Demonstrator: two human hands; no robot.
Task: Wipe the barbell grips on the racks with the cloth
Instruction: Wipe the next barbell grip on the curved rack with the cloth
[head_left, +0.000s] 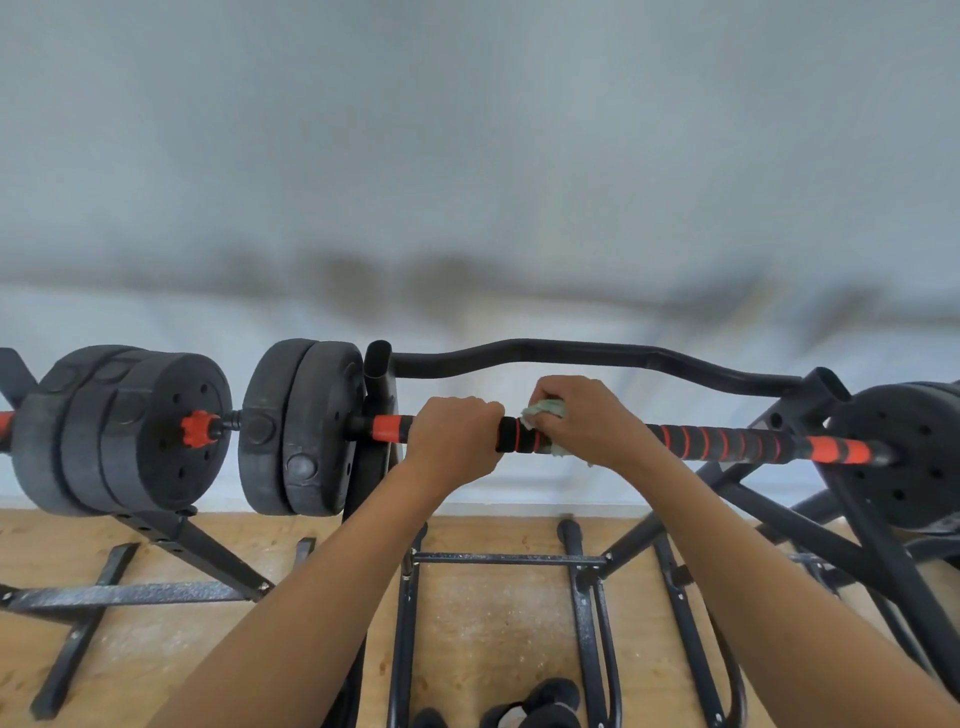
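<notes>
Black barbell grip with red spiral stripes (717, 440): soft-looking ribbed wrap, matt; orange-red end sections smoother, faint sheen. Pale green cloth (545, 409): crumpled fabric, matt. Round black weight plates (306, 431): plastic-looking shell, matt, slightly grainy. Red ribbed collar nut (196, 428): plastic, dull. Black tubular rack frame (498, 559): painted metal, speckled finish, light gloss. Curved black bar (571, 354): smooth metal, satin sheen. Light wooden floor (493, 623): visible grain, matt, pale dusty patches. Pale grey wall (467, 156): matt, smudged darker band.

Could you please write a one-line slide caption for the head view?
Left hand grips the racked barbell while the right hand wipes its grip with a cloth.
</notes>
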